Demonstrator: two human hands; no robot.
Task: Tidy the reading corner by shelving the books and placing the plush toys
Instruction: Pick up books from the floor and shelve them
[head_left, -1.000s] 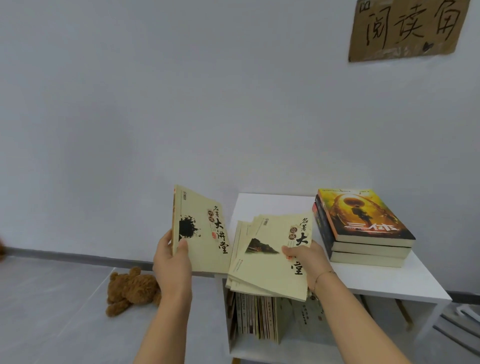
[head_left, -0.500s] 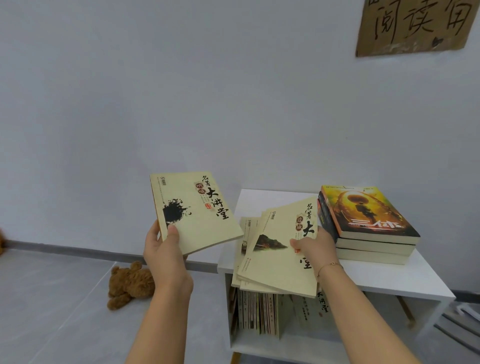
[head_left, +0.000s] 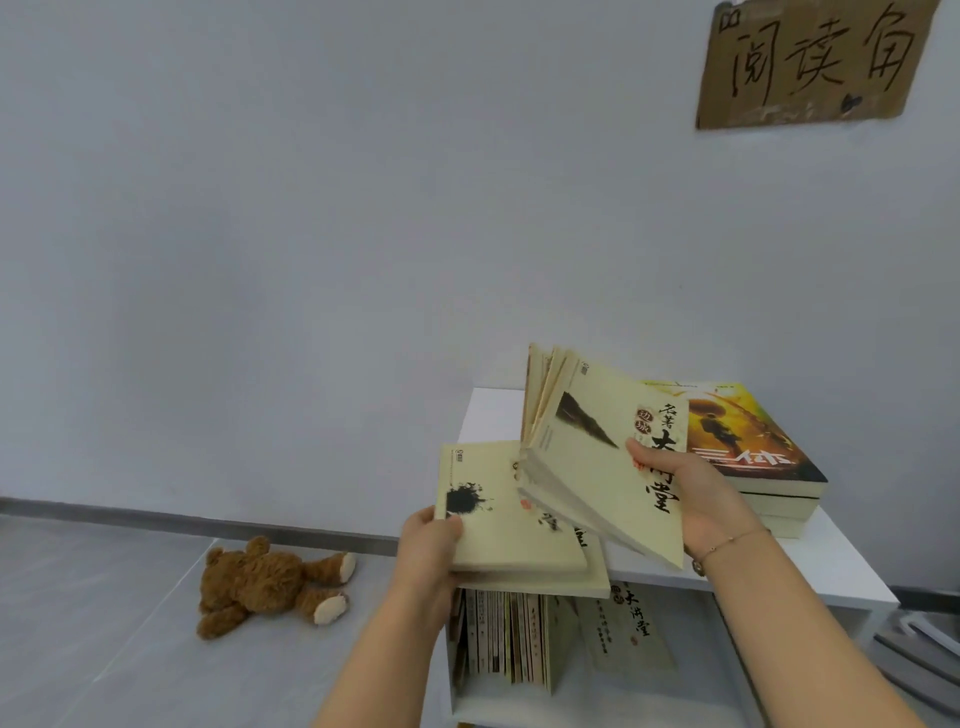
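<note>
Progress of tidying: a row of thin books (head_left: 506, 642) already stands upright in the lower compartment of the white shelf unit (head_left: 810, 566), with one further cream book (head_left: 626, 634) leaning beside them; a stack of thicker books (head_left: 753, 457) lies flat on the shelf top, not yet stood up; the brown plush bear (head_left: 270, 584) lies on its side on the floor, left of the unit and well apart from it, so toy placement appears not yet done; judged from this, the task is roughly midway.

Hand pose: the left hand (head_left: 431, 545) holds an ink-blot cream book (head_left: 504, 509) nearly flat, thumb on its cover at the near-left corner, fingers hidden beneath; a second cream book seems to lie directly under it, its edge showing below and to the right; the right hand (head_left: 691, 499) pinches a fanned bundle of cream books (head_left: 597, 452), thumb across the front cover, fingers behind; the bundle tilts steeply, its lower-left edge overlapping the flat book; both forearms extend forward over the front edge of the unit.
</note>
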